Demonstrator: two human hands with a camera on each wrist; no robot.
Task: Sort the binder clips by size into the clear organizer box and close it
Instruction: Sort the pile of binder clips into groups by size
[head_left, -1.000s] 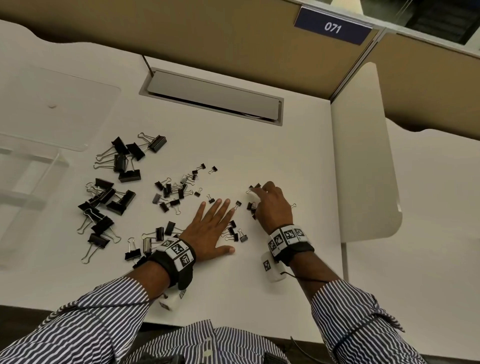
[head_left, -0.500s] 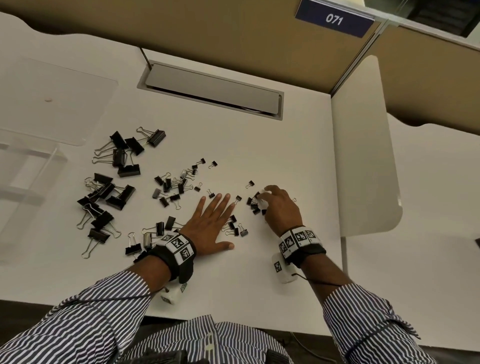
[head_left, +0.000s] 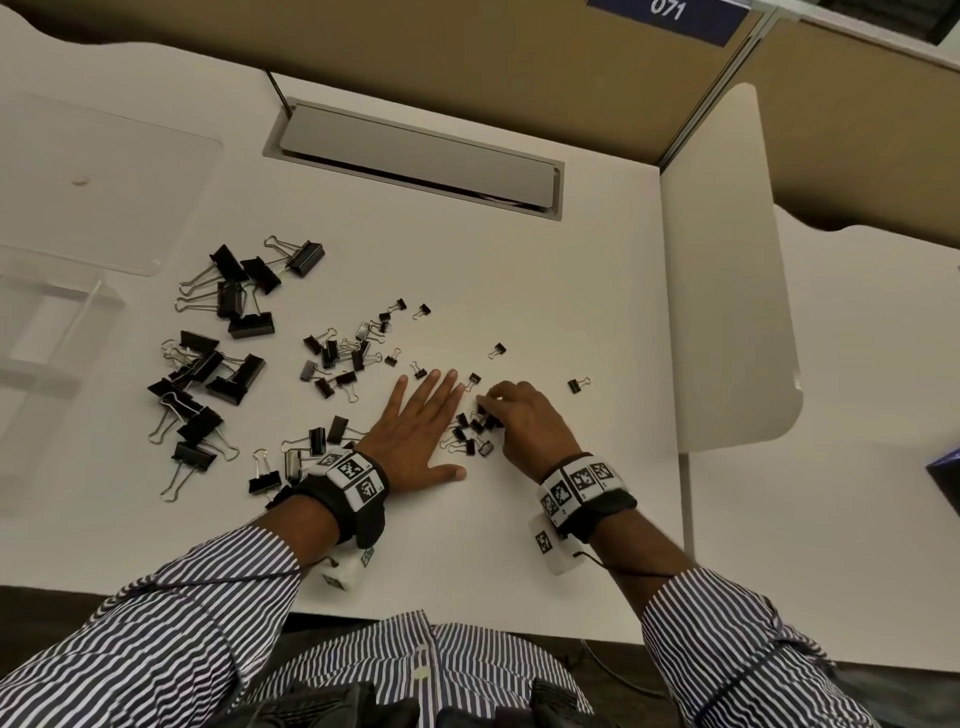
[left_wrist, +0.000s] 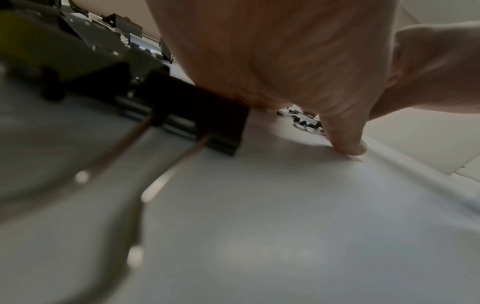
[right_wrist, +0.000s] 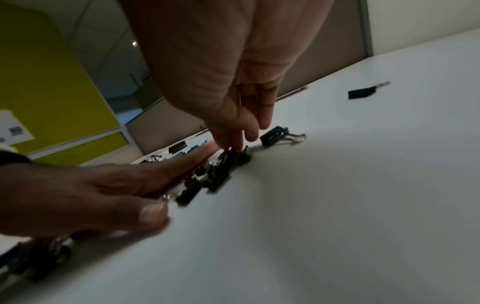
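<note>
Fingers of right hand (head_left: 524, 415) curl down, pinching at small clips (head_left: 475, 428) at centre frame, prob. gathering same-size ones. Left hand (head_left: 421, 426) lies flat, fingers straight, holding nothing, likely as a stop. Clear organizer box (head_left: 47, 332) sits at left edge, lid open.

You are sitting at an office cubicle. A white tabletop (head_left: 519, 291) fills the middle of the head view, with a grey cable-access flap (head_left: 415, 156) set into it near the top centre. Tan fabric partition panels (head_left: 467, 52) wall it in along the top of the frame, and a blue plate reading 071 (head_left: 670, 13) sits at the upper right. A white divider panel (head_left: 727, 270) splits your tabletop from the neighbouring one at right. Black binder clips (head_left: 234, 312) lie scattered at left.
</note>
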